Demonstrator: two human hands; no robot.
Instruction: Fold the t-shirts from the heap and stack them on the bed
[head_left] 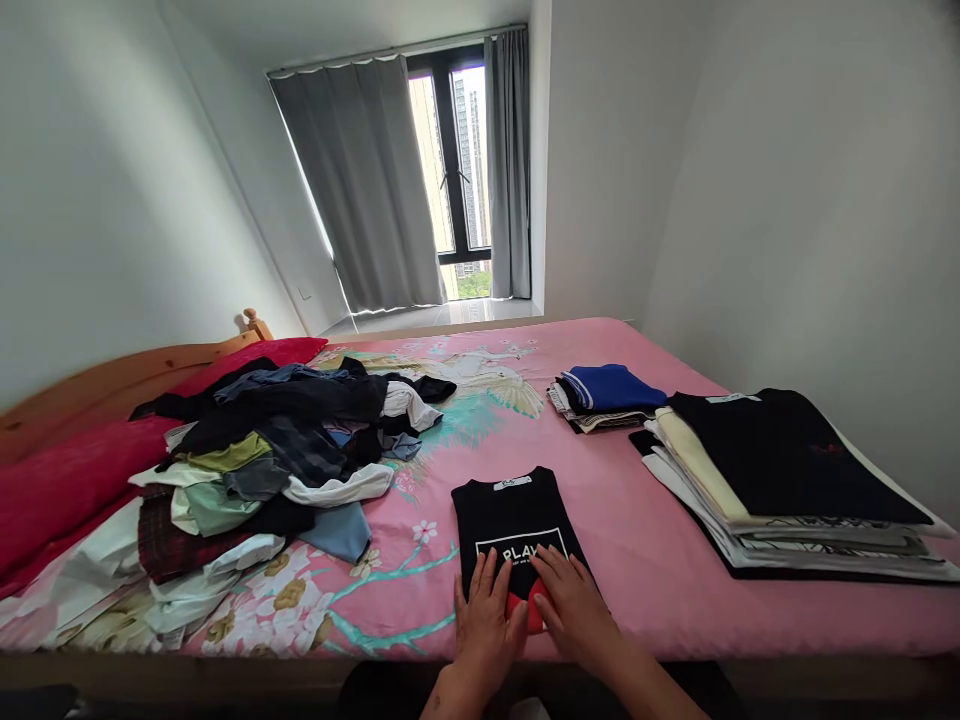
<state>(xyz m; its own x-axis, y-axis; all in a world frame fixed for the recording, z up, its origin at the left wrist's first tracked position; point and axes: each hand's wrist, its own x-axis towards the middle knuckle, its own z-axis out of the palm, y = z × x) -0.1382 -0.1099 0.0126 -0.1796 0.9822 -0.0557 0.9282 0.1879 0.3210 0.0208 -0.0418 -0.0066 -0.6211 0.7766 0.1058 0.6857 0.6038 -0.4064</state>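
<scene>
Folded black T-shirt (516, 527) lying on the pink bed (637, 560)
Both hands, left hand (486, 620) and right hand (576, 608), are pressing flat, fingers spread, holding nothing.

Both forearms enter from the near edge, converging toward centre. Left hand (486, 615) flat, palm down, fingers extended and slightly spread. Right hand (576, 605) likewise flat, palm down, fingers pointing far-left. Thumbs nearly touching.
</scene>
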